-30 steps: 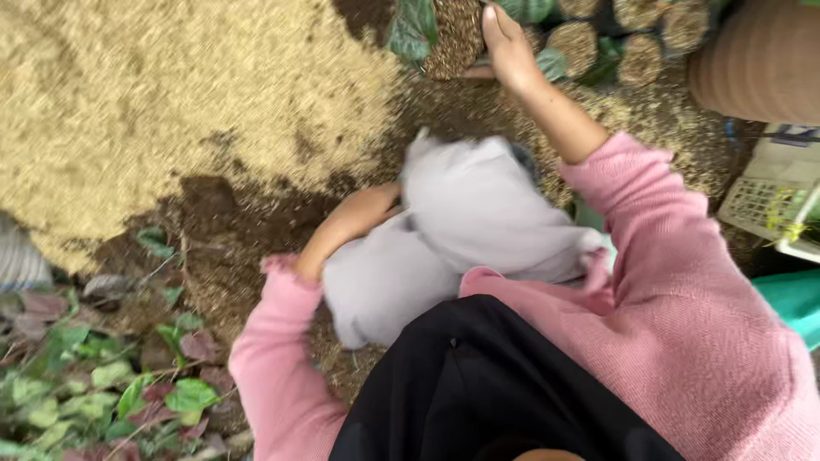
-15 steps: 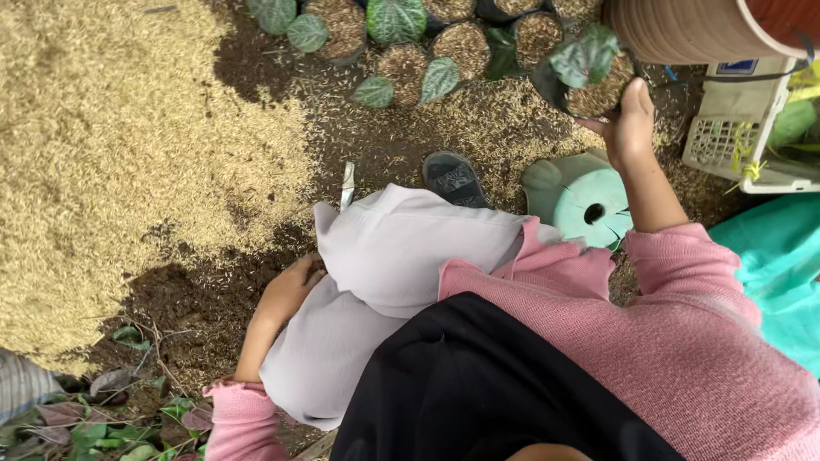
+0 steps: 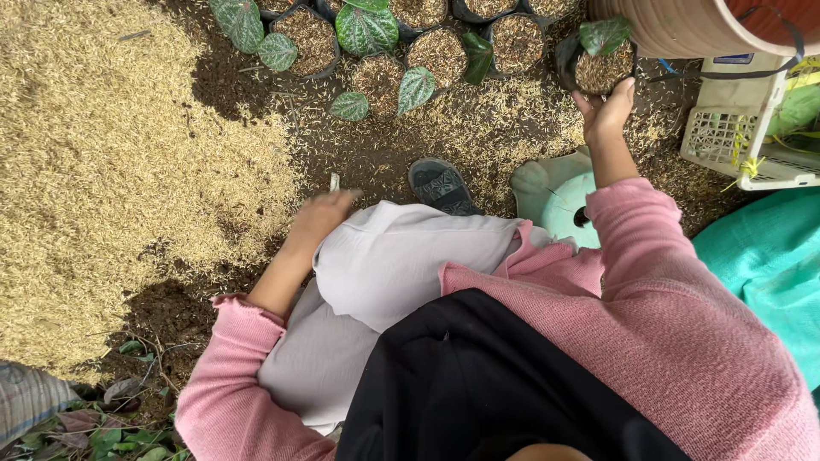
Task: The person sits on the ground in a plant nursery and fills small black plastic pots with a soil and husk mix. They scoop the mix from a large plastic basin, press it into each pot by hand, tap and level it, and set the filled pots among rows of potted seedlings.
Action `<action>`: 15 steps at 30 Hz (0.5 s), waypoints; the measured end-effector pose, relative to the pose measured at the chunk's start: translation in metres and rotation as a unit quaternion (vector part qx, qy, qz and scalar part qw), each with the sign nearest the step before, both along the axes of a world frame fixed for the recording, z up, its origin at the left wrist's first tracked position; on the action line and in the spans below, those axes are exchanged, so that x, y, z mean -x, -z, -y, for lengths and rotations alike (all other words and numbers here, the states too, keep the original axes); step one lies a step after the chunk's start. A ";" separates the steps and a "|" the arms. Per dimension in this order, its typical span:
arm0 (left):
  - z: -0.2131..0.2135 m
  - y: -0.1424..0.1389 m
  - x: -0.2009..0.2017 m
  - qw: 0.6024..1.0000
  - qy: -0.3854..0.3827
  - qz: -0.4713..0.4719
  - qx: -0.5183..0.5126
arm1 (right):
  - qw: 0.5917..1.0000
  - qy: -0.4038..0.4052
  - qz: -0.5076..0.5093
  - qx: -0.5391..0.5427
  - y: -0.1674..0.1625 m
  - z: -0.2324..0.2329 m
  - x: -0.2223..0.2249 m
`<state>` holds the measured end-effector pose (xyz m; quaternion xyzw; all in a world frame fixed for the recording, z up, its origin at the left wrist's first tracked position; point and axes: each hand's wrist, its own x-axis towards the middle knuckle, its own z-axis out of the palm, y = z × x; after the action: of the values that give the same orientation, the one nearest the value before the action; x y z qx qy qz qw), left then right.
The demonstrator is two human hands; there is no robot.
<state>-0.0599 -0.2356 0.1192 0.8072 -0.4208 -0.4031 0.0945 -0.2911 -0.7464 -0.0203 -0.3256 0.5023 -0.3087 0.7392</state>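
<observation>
Overhead, the right hand (image 3: 605, 115) was extended forward, fingers curled around the near rim of a small black nursery pot (image 3: 598, 67) filled with husk mix and carrying one green leaf; the grasp appeared closed on that rim. The pot stood on the ground at the end of a row of similar black pots (image 3: 440, 47) with patterned leaves, just beside a large terracotta-coloured pot (image 3: 683, 26). The left hand (image 3: 323, 215) rested low by the knee, near a small pale stick (image 3: 334, 182); whether it gripped anything could not be told. A heap of rice husks (image 3: 111, 171) lay to the left, a white plastic crate (image 3: 739, 141) to the right.
</observation>
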 end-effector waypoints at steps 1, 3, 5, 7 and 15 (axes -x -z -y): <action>0.004 -0.003 0.003 0.999 0.022 -0.043 -0.014 | 1.000 0.005 -0.002 0.001 0.003 -0.001 -0.007; 0.008 -0.006 0.005 0.993 0.065 -0.044 -0.087 | 1.000 0.019 -0.004 0.007 0.007 0.000 -0.021; 0.009 -0.002 0.006 0.987 0.092 -0.024 -0.128 | 0.999 0.046 0.011 -0.001 0.012 0.000 -0.032; 0.008 0.009 0.005 0.985 0.102 0.019 -0.139 | 0.997 0.074 0.008 -0.012 0.017 -0.002 -0.042; -0.006 0.043 0.004 0.992 0.060 0.028 -0.111 | 0.981 0.181 -0.002 -0.070 0.035 -0.013 -0.079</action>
<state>-0.0641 -0.2299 0.0759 0.7969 -0.4236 -0.4296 -0.0317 -0.2124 -0.7338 -0.0556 -0.1773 0.5746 -0.4007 0.6913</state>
